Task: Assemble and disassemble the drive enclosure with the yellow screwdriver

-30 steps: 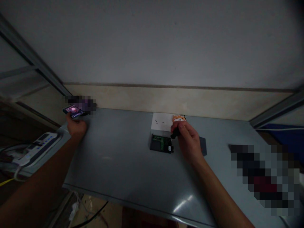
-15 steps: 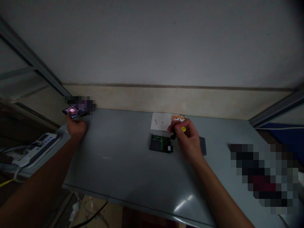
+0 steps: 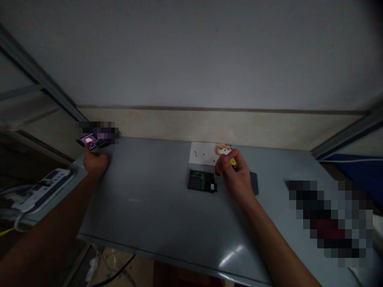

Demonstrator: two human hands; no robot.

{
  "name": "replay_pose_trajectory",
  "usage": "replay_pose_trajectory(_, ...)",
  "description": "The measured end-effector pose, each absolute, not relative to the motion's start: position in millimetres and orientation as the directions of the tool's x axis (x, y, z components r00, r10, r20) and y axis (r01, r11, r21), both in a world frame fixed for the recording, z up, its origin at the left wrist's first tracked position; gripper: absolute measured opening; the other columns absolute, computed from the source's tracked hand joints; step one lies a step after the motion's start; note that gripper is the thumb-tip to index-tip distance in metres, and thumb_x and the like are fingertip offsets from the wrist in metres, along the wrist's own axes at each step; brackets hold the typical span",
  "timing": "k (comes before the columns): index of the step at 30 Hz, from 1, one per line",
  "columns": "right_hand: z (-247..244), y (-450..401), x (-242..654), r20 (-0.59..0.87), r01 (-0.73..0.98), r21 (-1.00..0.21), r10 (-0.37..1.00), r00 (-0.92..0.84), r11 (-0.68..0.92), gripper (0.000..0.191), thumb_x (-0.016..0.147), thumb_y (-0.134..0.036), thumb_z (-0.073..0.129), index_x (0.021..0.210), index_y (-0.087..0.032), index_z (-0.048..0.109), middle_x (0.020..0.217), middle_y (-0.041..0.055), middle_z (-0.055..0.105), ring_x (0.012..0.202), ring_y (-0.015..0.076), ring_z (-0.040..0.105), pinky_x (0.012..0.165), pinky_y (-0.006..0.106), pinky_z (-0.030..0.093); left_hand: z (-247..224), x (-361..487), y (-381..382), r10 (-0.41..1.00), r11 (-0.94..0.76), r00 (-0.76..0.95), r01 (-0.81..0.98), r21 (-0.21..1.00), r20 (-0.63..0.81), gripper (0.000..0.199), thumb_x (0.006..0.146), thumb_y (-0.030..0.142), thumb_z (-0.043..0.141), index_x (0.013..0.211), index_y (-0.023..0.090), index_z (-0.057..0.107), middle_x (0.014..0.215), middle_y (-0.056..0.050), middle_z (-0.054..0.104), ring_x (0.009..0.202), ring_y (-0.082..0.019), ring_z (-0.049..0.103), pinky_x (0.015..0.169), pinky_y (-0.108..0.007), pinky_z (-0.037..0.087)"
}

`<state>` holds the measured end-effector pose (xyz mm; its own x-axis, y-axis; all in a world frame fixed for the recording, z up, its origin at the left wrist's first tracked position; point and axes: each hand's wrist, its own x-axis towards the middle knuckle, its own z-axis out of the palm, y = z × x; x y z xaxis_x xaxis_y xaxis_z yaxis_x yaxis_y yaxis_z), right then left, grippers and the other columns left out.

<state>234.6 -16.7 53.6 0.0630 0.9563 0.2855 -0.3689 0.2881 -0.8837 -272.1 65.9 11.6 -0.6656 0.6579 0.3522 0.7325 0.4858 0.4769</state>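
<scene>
My right hand [image 3: 235, 175] is closed around a small screwdriver with a yellow end [image 3: 233, 161]; the fingers hide most of it. Just left of that hand lies an open black case with a green circuit board [image 3: 203, 181] inside. Behind it is a white card [image 3: 202, 153] with several tiny dark screws on it and an orange cartoon animal face [image 3: 223, 149]. A flat dark cover [image 3: 254, 183] shows partly behind my right wrist. At the far left, one finger of my left hand [image 3: 95, 161] stretches onto the lit screen of a phone [image 3: 89, 139].
A white power strip [image 3: 49, 189] with plugged-in cables sits at the grey table's [image 3: 140, 215] left edge. A blurred-out object [image 3: 326, 219] lies on the right. The wall [image 3: 191, 59] rises close behind the table, with a metal frame [image 3: 44, 75] on the left.
My right hand has turned slightly, and the dark part of the screwdriver is now more hidden. The left finger stays at the phone. The view has shifted a little.
</scene>
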Motion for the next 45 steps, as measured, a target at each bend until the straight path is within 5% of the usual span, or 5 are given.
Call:
replay_pose_trajectory(13, 68, -20, 235, 0.255, -0.422, -0.875, 0.967, 0.014, 0.237, 0.030, 0.100, -0.049, 0.057, 0.091, -0.024, 0.069, 0.077, 0.0017, 0.055, 0.073, 0.0171, 0.051, 0.070, 0.033, 0.041, 19, -260, 60, 0.658, 0.452, -0.670, 0.716, 0.531, 0.344, 0.081, 0.082, 0.019, 0.066, 0.158, 0.022, 0.037, 0.085, 0.002, 0.054, 0.077, -0.018, 0.052, 0.072, -0.031, 0.040)
replay_pose_trajectory(21, 57, -18, 239, 0.316, -0.344, -0.889, 0.949, 0.021, 0.304, 0.029, 0.093, -0.045, 0.074, 0.087, -0.026, 0.054, 0.089, -0.0014, 0.066, 0.081, 0.0155, 0.060, 0.079, 0.032, 0.044, 21, -249, 50, 0.689, 0.389, -0.621, 0.752, 0.531, 0.374, 0.074, 0.085, 0.018, 0.064, 0.155, 0.017, 0.040, 0.088, -0.002, 0.058, 0.080, -0.022, 0.057, 0.071, -0.034, 0.041)
replay_pose_trajectory(30, 61, -15, 233, 0.297, -0.385, -0.879, 0.955, 0.022, 0.282, 0.038, 0.097, -0.062, 0.059, 0.086, -0.025, 0.056, 0.066, -0.0044, 0.047, 0.060, 0.0130, 0.043, 0.059, 0.030, 0.034, 22, -141, 12, 0.846, -0.212, -0.072, 0.864, 0.456, 0.528, 0.045, 0.089, 0.012, 0.051, 0.132, 0.017, 0.061, 0.107, -0.006, 0.067, 0.070, -0.016, 0.058, 0.070, -0.032, 0.049)
replay_pose_trajectory(36, 65, -19, 238, 0.276, -0.320, -0.914, 0.960, -0.047, 0.247, 0.030, 0.099, -0.052, 0.059, 0.093, -0.024, 0.068, 0.081, 0.0007, 0.059, 0.075, 0.0159, 0.055, 0.073, 0.032, 0.044, 40, -13, 8, 0.677, -0.731, 0.544, 0.575, 0.368, 0.495, 0.034, 0.097, 0.024, 0.055, 0.130, 0.024, 0.066, 0.122, -0.010, 0.070, 0.114, -0.025, 0.065, 0.101, -0.043, 0.053)
replay_pose_trajectory(45, 59, -16, 240, 0.295, -0.349, -0.899, 0.955, -0.033, 0.265, 0.037, 0.094, -0.053, 0.070, 0.089, -0.028, 0.044, 0.065, -0.0082, 0.053, 0.058, 0.0119, 0.049, 0.060, 0.028, 0.039, 19, 35, 0, 0.618, -0.770, 0.720, 0.474, 0.427, 0.316, 0.050, 0.094, 0.045, 0.070, 0.141, 0.029, 0.060, 0.134, -0.008, 0.068, 0.126, -0.028, 0.061, 0.112, -0.048, 0.046)
